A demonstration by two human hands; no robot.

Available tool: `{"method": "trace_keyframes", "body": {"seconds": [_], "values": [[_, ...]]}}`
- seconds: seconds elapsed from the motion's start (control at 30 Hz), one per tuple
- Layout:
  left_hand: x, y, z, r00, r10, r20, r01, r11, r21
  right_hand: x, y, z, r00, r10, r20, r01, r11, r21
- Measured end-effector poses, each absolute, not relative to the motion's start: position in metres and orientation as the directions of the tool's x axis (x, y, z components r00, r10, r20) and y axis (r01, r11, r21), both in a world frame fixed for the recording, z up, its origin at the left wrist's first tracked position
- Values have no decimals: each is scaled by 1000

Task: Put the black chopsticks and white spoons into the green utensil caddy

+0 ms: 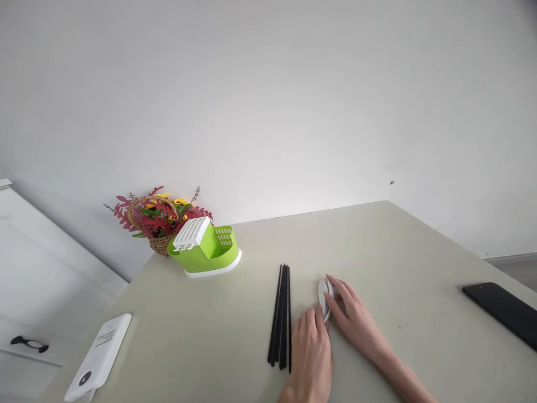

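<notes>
A few nested white spoons (pixel 323 293) stand between my hands near the front of the table, their oval bowls facing left. From the right, my right hand (pixel 350 313) pinches them, thumb in front and fingers behind. My left hand (pixel 311 347) is curled around their lower end, so the handles are hidden. Just left of that hand lies a loose bunch of black chopsticks (pixel 281 319), pointing away from me. Farther back on the left stands a green utensil holder (pixel 203 258) with a slotted white top and a white base.
Behind the holder, a wicker basket of artificial flowers (pixel 161 221) is against the wall. A white power bank-like block (pixel 100 355) lies at the table's left edge, and a black phone (pixel 501 310) at the right. A white cabinet (pixel 50 280) adjoins the table's left side.
</notes>
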State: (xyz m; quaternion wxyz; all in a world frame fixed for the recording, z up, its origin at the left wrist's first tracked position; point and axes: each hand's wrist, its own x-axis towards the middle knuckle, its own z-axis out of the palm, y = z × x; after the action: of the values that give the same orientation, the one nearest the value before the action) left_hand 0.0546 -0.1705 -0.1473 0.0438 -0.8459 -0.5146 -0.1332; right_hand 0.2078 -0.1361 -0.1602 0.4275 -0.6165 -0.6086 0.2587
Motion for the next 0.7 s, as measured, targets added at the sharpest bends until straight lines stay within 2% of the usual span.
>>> {"method": "trace_keyframes", "body": {"seconds": [0.43, 0.7], "values": [[58, -170, -144, 432, 858, 277, 879, -469, 82, 208, -138, -159, 130, 980, 150, 520, 61, -852], [59, -173, -137, 399, 892, 213, 893, -430, 129, 209, -139, -158, 146, 977, 154, 540, 52, -840]]}}
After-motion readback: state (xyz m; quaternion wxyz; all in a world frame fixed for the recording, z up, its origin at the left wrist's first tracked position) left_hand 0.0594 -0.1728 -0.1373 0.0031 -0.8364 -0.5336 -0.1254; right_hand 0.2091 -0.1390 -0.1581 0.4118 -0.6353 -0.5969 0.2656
